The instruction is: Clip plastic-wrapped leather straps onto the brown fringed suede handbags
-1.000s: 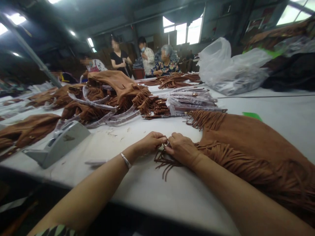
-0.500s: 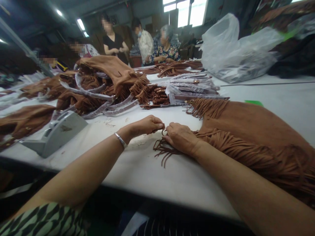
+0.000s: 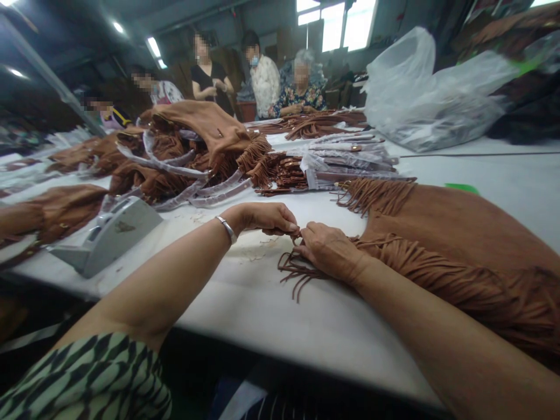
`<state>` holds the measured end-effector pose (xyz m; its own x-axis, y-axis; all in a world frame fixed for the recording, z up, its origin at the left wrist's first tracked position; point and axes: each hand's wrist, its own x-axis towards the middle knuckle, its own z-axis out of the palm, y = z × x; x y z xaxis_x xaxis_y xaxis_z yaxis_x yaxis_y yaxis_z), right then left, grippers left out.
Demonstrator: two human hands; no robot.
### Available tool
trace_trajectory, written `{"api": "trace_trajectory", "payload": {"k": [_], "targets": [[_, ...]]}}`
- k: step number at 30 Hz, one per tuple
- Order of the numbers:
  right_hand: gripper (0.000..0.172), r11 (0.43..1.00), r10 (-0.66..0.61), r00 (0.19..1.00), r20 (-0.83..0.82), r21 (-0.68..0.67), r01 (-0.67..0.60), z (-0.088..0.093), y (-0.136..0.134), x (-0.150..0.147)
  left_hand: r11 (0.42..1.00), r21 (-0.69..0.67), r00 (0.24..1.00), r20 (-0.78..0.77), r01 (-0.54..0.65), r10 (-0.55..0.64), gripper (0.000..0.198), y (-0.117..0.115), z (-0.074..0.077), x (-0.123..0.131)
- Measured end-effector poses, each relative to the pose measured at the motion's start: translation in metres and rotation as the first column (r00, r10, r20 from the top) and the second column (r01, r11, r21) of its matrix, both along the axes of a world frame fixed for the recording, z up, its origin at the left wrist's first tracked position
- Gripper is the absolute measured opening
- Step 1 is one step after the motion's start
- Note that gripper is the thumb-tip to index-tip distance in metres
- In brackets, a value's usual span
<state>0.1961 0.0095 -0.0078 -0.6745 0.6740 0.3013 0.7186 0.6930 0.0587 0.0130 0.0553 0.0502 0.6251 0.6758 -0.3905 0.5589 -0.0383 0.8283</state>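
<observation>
A brown fringed bag point(image 3: 455, 227) lies flat on the right of the white table, its thin fringe strands point(image 3: 297, 271) spread out below my hands. My left hand point(image 3: 275, 219) is closed, thumb and finger pinching a small brown leather piece point(image 3: 296, 232). Right against it, my right hand point(image 3: 328, 245) is closed at the end of the bag, fingertips on the same small piece or a ring beside it; which one I cannot make out. Part of the bag's edge is hidden under the right hand.
A grey tape dispenser point(image 3: 109, 236) stands on the left of the white table point(image 3: 245, 303). Behind are piled brown bags point(image 3: 210, 128), wrapped straps point(image 3: 345, 163) and a clear plastic bag point(image 3: 433, 99). Several people work across the table.
The view has shifted slightly left. My left hand has turned a little and come closer to my right hand, which keeps its place on the bag.
</observation>
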Motion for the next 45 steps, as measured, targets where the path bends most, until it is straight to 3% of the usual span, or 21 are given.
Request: {"api": "trace_trajectory", "payload": {"k": [5, 12, 18, 23, 28, 36, 45], "targets": [[0.028, 0.999, 0.032, 0.999, 0.002, -0.006, -0.032, -0.001, 0.001, 0.002, 0.998, -0.026, 0.997, 0.040, -0.059, 0.060, 0.031, 0.006, -0.007, -0.010], [0.031, 0.999, 0.032, 0.999, 0.021, -0.006, -0.032, -0.001, 0.002, 0.000, 0.998, -0.059, 0.999, 0.039, -0.017, 0.019, 0.031, 0.007, -0.014, -0.006], [0.030, 0.998, 0.058, 0.998, -0.009, 0.037, -0.057, -0.004, 0.004, 0.001, 0.994, -0.097, 0.998, 0.027, 0.052, -0.049, 0.030, 0.012, -0.010, -0.006], [0.029, 0.997, 0.069, 0.996, -0.055, 0.019, -0.068, -0.007, 0.007, 0.002, 0.980, -0.114, 0.983, -0.066, 0.165, -0.173, 0.026, 0.024, -0.002, -0.001], [0.029, 0.998, 0.066, 0.995, -0.075, 0.004, -0.066, -0.009, 0.009, 0.003, 0.947, -0.220, 0.953, -0.136, 0.236, -0.269, 0.025, 0.038, 0.001, 0.005], [0.030, 0.992, 0.111, 0.985, -0.130, -0.042, -0.117, -0.011, 0.010, 0.004, 0.899, -0.348, 0.952, -0.049, 0.266, -0.301, 0.022, 0.041, -0.009, 0.001], [0.025, 0.973, 0.138, 0.967, -0.215, -0.151, -0.172, -0.006, 0.013, 0.010, 0.885, -0.337, 0.943, 0.029, 0.320, -0.330, 0.027, 0.033, -0.011, -0.002]]}}
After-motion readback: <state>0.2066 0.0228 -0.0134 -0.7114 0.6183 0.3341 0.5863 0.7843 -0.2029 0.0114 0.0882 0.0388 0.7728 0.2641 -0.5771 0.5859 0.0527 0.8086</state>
